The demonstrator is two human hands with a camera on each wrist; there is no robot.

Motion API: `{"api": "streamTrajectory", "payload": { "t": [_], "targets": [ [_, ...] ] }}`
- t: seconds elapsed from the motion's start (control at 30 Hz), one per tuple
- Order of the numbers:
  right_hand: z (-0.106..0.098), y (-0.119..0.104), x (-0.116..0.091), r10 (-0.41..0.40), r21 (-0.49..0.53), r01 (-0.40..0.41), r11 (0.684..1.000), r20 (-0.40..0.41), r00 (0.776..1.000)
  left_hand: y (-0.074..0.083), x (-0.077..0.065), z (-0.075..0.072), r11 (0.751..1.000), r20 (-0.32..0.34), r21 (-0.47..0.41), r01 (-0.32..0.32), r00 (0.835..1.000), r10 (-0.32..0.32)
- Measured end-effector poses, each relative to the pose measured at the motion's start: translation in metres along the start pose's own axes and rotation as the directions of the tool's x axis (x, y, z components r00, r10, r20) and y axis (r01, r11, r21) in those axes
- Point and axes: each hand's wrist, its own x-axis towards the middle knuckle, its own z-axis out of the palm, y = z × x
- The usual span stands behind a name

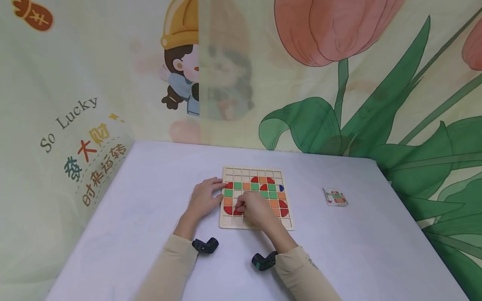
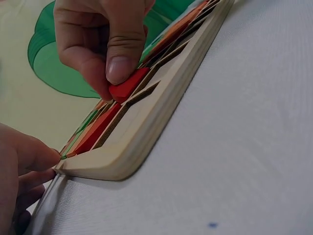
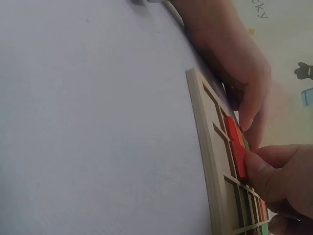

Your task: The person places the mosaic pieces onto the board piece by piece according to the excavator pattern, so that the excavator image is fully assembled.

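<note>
A square wooden grid board [image 1: 241, 172] lies on the white table, its cells partly filled with flat red, green and orange pieces. My right hand [image 1: 257, 207] is over the board's lower left part and pinches a red piece [image 2: 131, 84] between thumb and finger. In the left wrist view that piece sits tilted at a cell, right beside another red piece [image 2: 100, 128] lying in the grid. My left hand [image 1: 204, 196] is at the board's left side, fingertips touching its edge. Some middle cells are hidden under the right hand.
A small flat packet with a coloured pattern [image 1: 336, 197] lies to the right of the board. One blue rounded piece [image 1: 281, 188] sits in the board's right column. Printed cloth [image 1: 233, 75] hangs behind the table. Each wrist wears a black device [image 1: 205, 246].
</note>
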Motion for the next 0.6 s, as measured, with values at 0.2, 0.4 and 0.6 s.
{"api": "streamTrajectory", "payload": {
  "t": [0.2, 0.4, 0.6],
  "targets": [
    [0.004, -0.001, -0.001, 0.000, 0.028, 0.000, 1.000, -0.023, 1.000, -0.002, 0.000, 0.001, 1.000, 0.000, -0.004, -0.002, 1.000, 0.002],
    [0.005, 0.006, -0.003, -0.013, 0.064, 0.013, 0.998, -0.001, 1.000, -0.002, 0.000, 0.001, 1.000, -0.001, -0.003, -0.006, 1.000, 0.006],
    [0.005, 0.011, -0.004, -0.042, -0.003, 0.042, 0.999, -0.003, 0.999, 0.000, -0.001, 0.000, 1.000, 0.002, 0.001, -0.002, 1.000, 0.002]
  ]
}}
